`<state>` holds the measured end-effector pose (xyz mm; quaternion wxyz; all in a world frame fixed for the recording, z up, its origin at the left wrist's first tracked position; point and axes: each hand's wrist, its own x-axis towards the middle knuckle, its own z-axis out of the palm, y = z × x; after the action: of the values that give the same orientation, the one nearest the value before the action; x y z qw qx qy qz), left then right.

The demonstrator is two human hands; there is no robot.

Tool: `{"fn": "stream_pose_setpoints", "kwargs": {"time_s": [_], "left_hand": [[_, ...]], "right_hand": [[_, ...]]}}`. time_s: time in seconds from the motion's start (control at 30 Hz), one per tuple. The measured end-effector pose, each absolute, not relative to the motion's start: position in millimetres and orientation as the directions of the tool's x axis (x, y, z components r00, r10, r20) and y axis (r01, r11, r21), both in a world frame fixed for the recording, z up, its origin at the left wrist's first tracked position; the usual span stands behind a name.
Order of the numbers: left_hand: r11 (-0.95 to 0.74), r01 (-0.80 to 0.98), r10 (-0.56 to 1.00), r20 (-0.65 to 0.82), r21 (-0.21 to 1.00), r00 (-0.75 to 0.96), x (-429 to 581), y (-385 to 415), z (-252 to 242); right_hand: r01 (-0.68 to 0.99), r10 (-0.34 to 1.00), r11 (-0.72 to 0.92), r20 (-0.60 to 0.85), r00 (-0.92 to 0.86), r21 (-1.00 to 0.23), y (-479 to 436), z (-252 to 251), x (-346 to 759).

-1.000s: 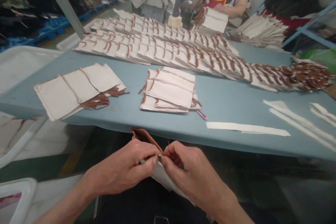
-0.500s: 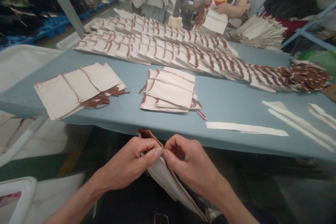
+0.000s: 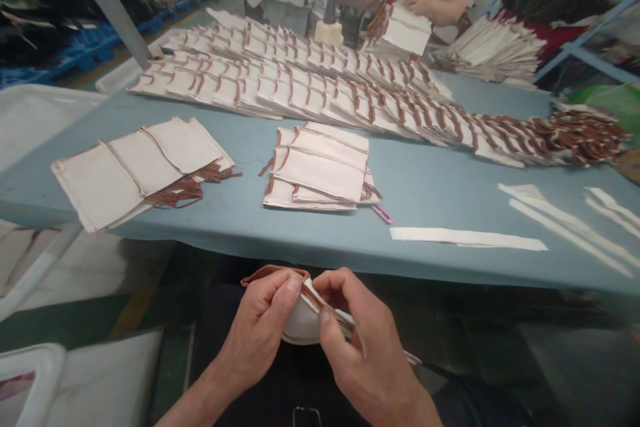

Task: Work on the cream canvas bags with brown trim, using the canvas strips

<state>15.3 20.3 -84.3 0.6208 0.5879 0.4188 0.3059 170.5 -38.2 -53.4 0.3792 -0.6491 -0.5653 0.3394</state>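
Below the table's front edge, my left hand point(image 3: 265, 317) pinches a cream cloth piece with brown trim point(image 3: 302, 321) between thumb and fingers. A brown flap sticks out past its knuckles. My right hand point(image 3: 373, 340) grips the same piece along its trimmed edge, thumb in front and fingers behind. Part of the cloth is hidden by the hands. On the table in front lie a small stack of cream cloth pieces point(image 3: 325, 163) and a small pink tool point(image 3: 383, 214). To the left is another stack with brown cords point(image 3: 117, 170).
Long overlapping rows of trimmed cloth pieces point(image 3: 300, 90) run across the blue-grey table point(image 3: 440, 197). Cream strips point(image 3: 467, 237) lie near its front right. Across the table a co-worker point(image 3: 430, 3) handles a cloth bundle. A white plastic bin point(image 3: 53, 373) stands at lower left.
The held cloth piece has turned from hanging steeply to lying flatter. My right hand has slid down and right along its edge; my left hand has shifted slightly left.
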Motion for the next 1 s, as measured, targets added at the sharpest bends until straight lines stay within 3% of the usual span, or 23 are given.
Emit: {"fn": "stream_pose_setpoints", "kwargs": {"time_s": [0.23,0.33,0.5,0.6,0.83,0.93,1.0], "left_hand": [[0.154,0.179,0.861,-0.22,0.972,0.458,12,17,-84],[0.152,0.234,0.785,-0.261,0.96,0.562,15,21,-78],[-0.015,0.378,0.732,-0.248,0.926,0.635,29,21,-74],[-0.101,0.408,0.757,-0.197,0.907,0.624,43,18,-80],[0.172,0.257,0.82,-0.283,0.951,0.497,97,20,-104],[-0.002,0.307,0.871,-0.149,0.952,0.468,116,27,-117],[-0.157,0.375,0.865,-0.056,0.914,0.498,124,33,-123]], "right_hand": [[0.559,0.982,-0.073,0.038,0.184,-0.826,-53,-59,177],[0.528,0.979,-0.115,-0.006,0.204,-0.842,-56,-67,178],[0.47,0.955,-0.205,-0.07,0.289,-0.859,-62,-76,181],[0.344,0.934,-0.245,-0.125,0.334,-0.906,-61,-77,190],[0.054,0.892,-0.193,-0.152,0.426,-0.98,-51,-96,216],[0.055,0.902,-0.166,-0.129,0.413,-0.985,-49,-116,236],[0.244,0.891,-0.194,-0.066,0.449,-0.95,-47,-126,258]]}}
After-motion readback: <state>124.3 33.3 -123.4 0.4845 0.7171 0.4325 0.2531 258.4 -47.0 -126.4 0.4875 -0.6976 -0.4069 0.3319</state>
